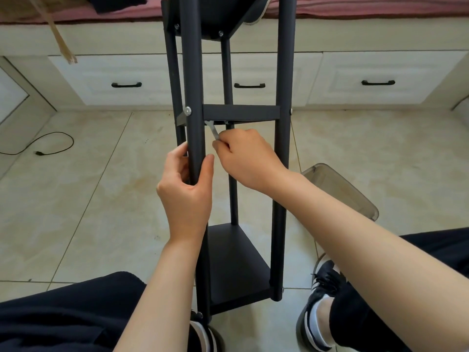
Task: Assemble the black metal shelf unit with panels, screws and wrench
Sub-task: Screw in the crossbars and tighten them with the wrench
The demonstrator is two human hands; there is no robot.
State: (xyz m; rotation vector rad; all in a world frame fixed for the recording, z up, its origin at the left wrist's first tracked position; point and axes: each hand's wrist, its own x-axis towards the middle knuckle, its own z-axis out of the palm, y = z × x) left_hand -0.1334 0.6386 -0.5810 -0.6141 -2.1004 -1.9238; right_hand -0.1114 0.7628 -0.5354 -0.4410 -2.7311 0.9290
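The black metal shelf unit [281,148] stands upright on the tiled floor between my legs, with several round posts and three panels. My left hand [186,191] grips the near left post [194,138] below the middle panel [241,112]. My right hand [247,160] pinches the handle of a small silver wrench [212,128], whose head reaches up under the middle panel's left corner. A silver screw head [188,111] shows on the near left post at panel height. The bottom panel [236,262] lies low between the posts.
White drawers with black handles [250,85] run along the back under a red-covered bed. A black cable [50,146] lies on the floor at left. A clear grey plastic bin [340,191] sits at right behind my forearm. My shoes [322,301] flank the shelf base.
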